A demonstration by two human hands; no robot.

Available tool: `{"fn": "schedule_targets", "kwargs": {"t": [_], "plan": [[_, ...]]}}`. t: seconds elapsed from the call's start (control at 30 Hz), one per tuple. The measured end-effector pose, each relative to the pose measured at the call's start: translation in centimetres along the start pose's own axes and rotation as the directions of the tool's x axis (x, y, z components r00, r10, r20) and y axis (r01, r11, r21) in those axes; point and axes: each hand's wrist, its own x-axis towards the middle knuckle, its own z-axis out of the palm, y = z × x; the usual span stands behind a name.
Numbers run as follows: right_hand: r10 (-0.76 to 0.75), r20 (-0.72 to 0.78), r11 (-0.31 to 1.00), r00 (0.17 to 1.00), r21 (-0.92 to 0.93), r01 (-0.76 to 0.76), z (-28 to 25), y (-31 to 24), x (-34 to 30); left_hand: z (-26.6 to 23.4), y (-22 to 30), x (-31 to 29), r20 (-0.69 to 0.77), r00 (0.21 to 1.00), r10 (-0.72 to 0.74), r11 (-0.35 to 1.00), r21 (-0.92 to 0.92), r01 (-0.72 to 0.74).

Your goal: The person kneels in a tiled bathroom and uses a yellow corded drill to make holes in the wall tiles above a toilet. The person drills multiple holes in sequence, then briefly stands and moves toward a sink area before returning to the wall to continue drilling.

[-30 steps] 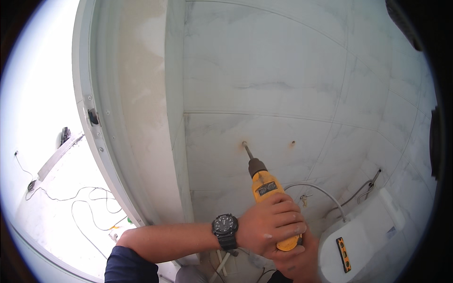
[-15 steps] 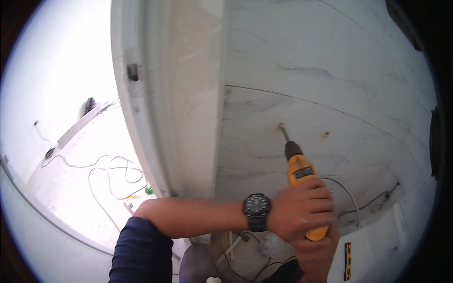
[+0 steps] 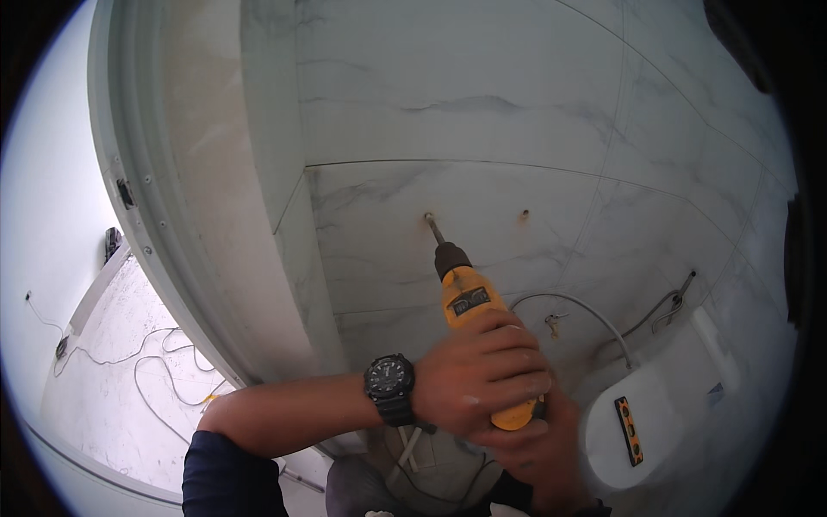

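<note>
A yellow and black power drill [image 3: 469, 297] points up and away at the marble-patterned wall tile [image 3: 379, 241]. The tip of its bit [image 3: 437, 229] meets the tile at a brownish spot. My left hand [image 3: 478, 375], below a black wristwatch [image 3: 388, 388], wraps over the top and rear of the drill body. Lower down and partly behind it, my right hand [image 3: 538, 448] closes around the drill's grip, mostly hidden from sight. Another small drilled hole [image 3: 525, 214] with brown staining shows to the right of the bit.
A white toilet [image 3: 601, 458] stands at the right, with an orange and black spirit level [image 3: 629, 431] on its lid. A grey hose [image 3: 594, 312] and a small valve [image 3: 552, 324] are at the wall. The door frame [image 3: 164, 224] rises at left; a cable [image 3: 155, 401] lies beyond it.
The view has swung to the right, so the drill, hands and door frame appear farther left and more of the toilet shows. Both hands keep hold of the drill, its bit still at the same spot.
</note>
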Motion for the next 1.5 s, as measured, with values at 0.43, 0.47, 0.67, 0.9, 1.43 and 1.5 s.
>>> {"fn": "schedule_targets", "kwargs": {"t": [0.43, 0.47, 0.67, 0.9, 1.43, 1.5], "plan": [[0.05, -0.05, 0.999, 0.998, -0.019, -0.051, 0.2, -1.4, 0.4, -0.3, 0.2, 0.5, 0.03, 1.0, -0.01, 1.0, -0.012, 0.011], [0.056, -0.057, 0.998, 0.997, -0.03, -0.058, 0.2, -1.6, 0.4, -0.4, 0.2, 0.5, 0.034, 0.999, -0.013, 1.0, -0.011, 0.013], [0.036, -0.027, 0.999, 0.999, -0.021, -0.037, 0.0, -1.6, 0.6, -0.4, 0.3, 0.5, 0.053, 0.999, -0.008, 1.0, 0.0, 0.008], [0.043, -0.016, 0.997, 0.999, -0.07, -0.044, -0.4, -1.5, 0.5, -0.5, 0.4, 0.7, 0.061, 0.998, -0.018, 1.0, 0.014, 0.017], [0.036, 0.006, 0.998, 0.999, -0.06, -0.035, -0.4, -1.6, 1.0, -0.8, 0.1, 0.4, 0.073, 0.997, -0.019, 1.0, 0.02, 0.018], [0.035, 0.013, 0.998, 0.999, -0.05, -0.034, -0.3, -1.7, 1.0, -0.7, 0.1, 0.4, 0.072, 0.997, -0.015, 1.0, 0.016, 0.014]]}}
